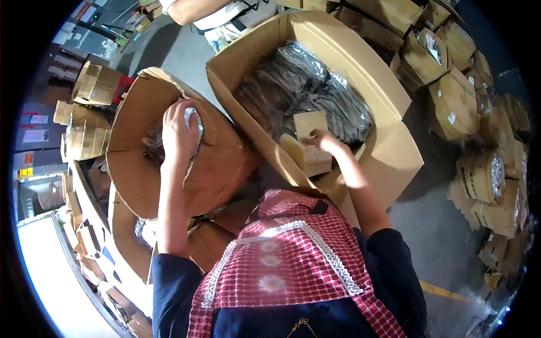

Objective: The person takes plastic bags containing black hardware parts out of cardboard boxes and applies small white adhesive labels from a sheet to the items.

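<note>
My left hand [179,132] reaches into a tall brown cardboard box with ragged upper edges [211,127]. Its fingers curl round a shiny, silvery plastic-wrapped thing [194,123], partly hidden by the hand. To the right stands a long open carton [360,50], filled with dark items in clear plastic [321,84]. Inside its near end is a small tan box with a dotted side [317,162] and a raised flap. At the top of this small box, my right hand [326,141] is closed with bent fingers on its edge.
Another person's arm [200,8] shows beyond the long carton. Many cardboard boxes [453,104] are stacked along the right, and more boxes [90,132] stand at the left. A yellow line [445,291] marks the grey floor at the lower right.
</note>
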`<action>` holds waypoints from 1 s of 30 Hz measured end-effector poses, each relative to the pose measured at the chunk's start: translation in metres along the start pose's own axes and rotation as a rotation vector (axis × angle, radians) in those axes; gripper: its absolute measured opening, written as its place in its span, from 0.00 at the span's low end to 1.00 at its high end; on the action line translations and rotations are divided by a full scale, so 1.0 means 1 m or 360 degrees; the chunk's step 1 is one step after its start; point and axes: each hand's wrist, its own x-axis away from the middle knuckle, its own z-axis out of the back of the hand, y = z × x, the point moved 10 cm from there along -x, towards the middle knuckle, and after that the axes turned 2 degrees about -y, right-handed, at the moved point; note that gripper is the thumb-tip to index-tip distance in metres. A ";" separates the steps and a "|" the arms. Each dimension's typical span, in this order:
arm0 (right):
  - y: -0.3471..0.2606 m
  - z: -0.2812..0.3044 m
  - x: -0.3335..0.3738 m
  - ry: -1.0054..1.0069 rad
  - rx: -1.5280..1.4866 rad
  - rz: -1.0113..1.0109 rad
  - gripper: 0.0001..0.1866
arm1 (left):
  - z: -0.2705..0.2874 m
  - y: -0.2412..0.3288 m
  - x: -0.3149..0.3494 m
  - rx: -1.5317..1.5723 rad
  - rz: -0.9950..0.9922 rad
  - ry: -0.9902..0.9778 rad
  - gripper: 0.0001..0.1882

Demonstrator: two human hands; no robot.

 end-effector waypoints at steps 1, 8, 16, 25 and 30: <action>0.014 0.020 -0.001 -0.0032 0.0191 -0.0139 0.34 | 0.002 0.016 0.000 0.0068 -0.0045 0.0055 0.10; 0.032 -0.027 -0.022 -0.0268 0.1322 0.0454 0.21 | -0.080 0.130 0.013 0.0778 -0.0070 -0.0345 0.25; 0.015 0.104 0.081 0.0555 -0.1351 0.0206 0.32 | -0.178 0.130 0.046 0.1174 0.0337 -0.0910 0.33; -0.046 0.156 0.205 0.0665 -0.2034 0.0676 0.31 | -0.146 0.225 0.045 0.2745 0.0672 -0.1515 0.25; -0.113 0.215 0.297 0.1748 -0.0044 0.1142 0.32 | -0.125 0.218 0.035 0.2404 0.0427 -0.1415 0.18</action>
